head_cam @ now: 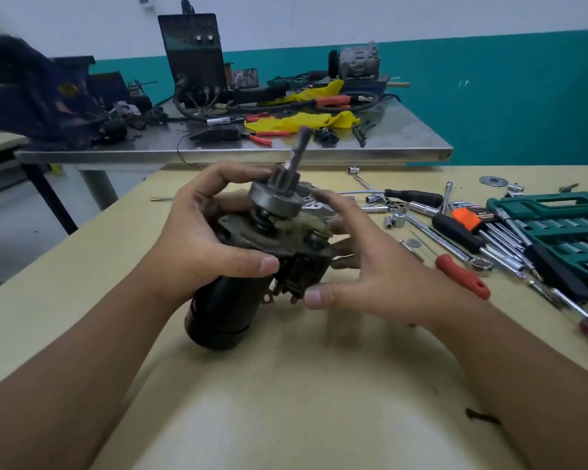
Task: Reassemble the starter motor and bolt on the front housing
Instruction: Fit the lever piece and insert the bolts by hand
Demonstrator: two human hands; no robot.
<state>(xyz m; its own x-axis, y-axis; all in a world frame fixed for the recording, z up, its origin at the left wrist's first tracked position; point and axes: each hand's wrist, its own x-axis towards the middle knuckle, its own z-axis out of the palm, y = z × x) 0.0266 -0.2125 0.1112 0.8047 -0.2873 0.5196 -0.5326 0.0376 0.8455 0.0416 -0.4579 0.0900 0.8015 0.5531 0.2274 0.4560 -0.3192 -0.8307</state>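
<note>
— Holding is what is being done, then, rather than bolting?

— So it is judged. The starter motor (238, 266) is kept tilted above the near yellow table (286, 385), its black end resting on the top. It is gripped by the left hand (201, 242), fingers curled over the far side and thumb laid across the plate. The right hand (364, 266) is cupped against its right side, thumb under the terminals, fingers partly hidden.

— And the front housing?

— A silver casting (314, 206) is glimpsed just behind the pinion gear (286, 184); it may be the housing, though too little is shown. The shaft (297, 147) is left bare, so nothing is taken to be fitted yet.

— What is called for next?

— The housing must be slid over the shaft and seated squarely, then a socket fetched from the tools (462, 232) scattered at the right
</note>
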